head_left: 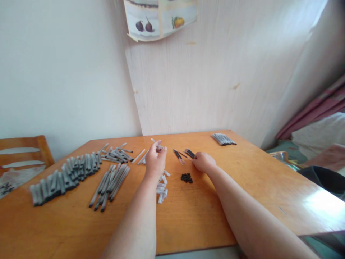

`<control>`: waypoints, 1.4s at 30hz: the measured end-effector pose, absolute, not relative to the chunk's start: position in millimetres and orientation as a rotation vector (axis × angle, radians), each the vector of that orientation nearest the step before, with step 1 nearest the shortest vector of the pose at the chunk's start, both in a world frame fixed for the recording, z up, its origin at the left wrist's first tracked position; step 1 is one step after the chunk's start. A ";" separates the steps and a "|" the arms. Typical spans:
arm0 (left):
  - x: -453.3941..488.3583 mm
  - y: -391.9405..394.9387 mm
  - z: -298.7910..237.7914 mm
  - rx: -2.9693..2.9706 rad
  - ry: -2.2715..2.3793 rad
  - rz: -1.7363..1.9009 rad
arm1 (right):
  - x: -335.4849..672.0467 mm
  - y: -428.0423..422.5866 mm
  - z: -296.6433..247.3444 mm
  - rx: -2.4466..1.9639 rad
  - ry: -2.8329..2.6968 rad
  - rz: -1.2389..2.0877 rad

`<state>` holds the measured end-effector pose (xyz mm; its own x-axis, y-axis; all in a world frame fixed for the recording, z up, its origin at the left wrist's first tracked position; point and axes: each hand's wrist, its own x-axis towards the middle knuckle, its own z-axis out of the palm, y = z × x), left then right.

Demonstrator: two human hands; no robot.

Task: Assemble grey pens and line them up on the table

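My left hand (155,160) is raised over the middle of the table, its fingers closed round a pale, translucent pen barrel (153,140) whose end sticks out above them. My right hand (204,162) lies at a small bundle of black pen refills (189,153), fingertips pinched at its near end; the exact grip is hidden. Left of that bundle are a few loose pen refills (178,155) with clear ends. Clear pen caps (162,189) lie in a heap below my left hand. Small black plugs (186,177) form a cluster in front of my right hand.
On the wooden table (194,223), a long stack of grey pens with black ends (67,174) lies left. Nearer the middle are another pen pile (110,183) and scattered pens (118,154). A neat pen row (224,139) sits back right. A chair (25,151) stands left.
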<state>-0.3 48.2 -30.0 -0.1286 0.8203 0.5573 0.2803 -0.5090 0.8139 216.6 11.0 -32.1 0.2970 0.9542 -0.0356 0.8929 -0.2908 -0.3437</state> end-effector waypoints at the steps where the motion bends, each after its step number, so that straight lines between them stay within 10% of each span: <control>1: -1.4 48.6 -30.9 1.756 1.250 1.685 | 216.2 11.1 -32.3 -2.303 -1.690 0.341; 12: -6.8 41.4 -23.1 2.185 1.491 1.723 | 212.0 3.7 -17.7 -2.025 -1.538 0.332; 24: -7.3 27.8 -13.4 2.442 1.762 1.455 | 212.4 -14.5 2.4 -0.834 -0.950 1.229; 42: -6.9 23.1 -17.8 2.395 1.935 1.361 | 215.0 -12.4 -1.4 -0.794 -1.005 1.463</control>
<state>-6.9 23.1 -17.8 0.0245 0.7174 0.6962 0.8977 -0.3223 0.3004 215.0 -12.4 -1.4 -0.1376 0.9886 0.0617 -0.4124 -0.0005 -0.9110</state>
